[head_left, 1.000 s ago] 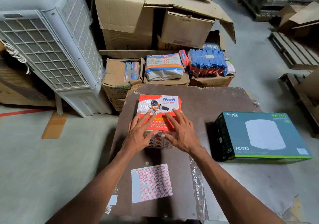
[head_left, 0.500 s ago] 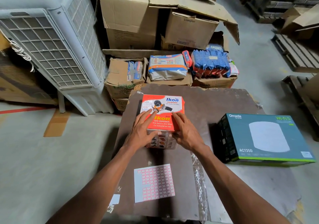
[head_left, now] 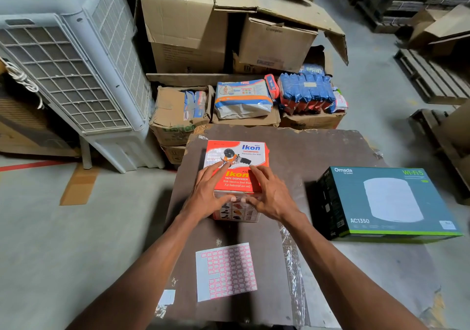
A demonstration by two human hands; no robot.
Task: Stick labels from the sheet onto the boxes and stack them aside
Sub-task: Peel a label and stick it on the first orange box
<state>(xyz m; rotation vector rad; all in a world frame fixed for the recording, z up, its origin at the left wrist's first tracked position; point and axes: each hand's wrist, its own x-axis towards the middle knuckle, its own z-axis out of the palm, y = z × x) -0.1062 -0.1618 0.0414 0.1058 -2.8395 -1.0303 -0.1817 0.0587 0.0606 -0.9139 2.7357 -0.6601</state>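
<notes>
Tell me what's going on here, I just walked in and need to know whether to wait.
A person is labelling boxes at a brown board. Both hands rest on an orange tape dispenser box: the left hand and right hand lay fingers over its top, thumbs on the near side. The label sheet, partly used, lies nearer the person. A teal Wi-Fi box sits to the right.

Head view, forward and downward.

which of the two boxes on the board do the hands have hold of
The orange Ikon tape dispenser box; both hands rest on it. The dark green Omada box sits untouched to its right.
</notes>
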